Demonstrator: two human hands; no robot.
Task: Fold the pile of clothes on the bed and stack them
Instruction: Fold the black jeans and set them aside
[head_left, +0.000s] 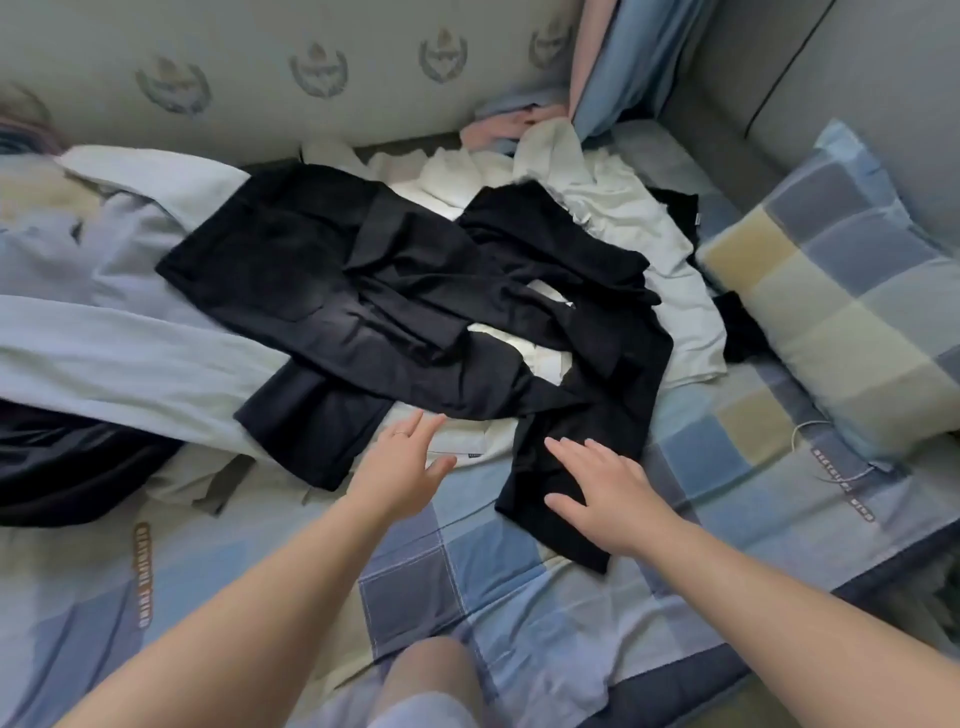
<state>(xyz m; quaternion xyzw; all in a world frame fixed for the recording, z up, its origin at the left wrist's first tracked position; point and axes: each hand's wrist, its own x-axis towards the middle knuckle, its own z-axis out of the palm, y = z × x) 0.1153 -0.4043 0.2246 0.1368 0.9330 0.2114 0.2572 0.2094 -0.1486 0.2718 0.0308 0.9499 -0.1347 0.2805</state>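
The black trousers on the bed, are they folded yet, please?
Unfolded: the black trousers lie spread and rumpled over white clothes.

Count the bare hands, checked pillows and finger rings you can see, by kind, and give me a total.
Hands: 2, the left hand and the right hand.
Checked pillow: 1.
Ring: 1, on the left hand.
Total: 4.

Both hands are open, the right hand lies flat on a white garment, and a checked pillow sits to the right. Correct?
Not quite: the head view shows the right hand flat on a black garment, not a white one. The rest holds: left hand open too, checked pillow to the right.
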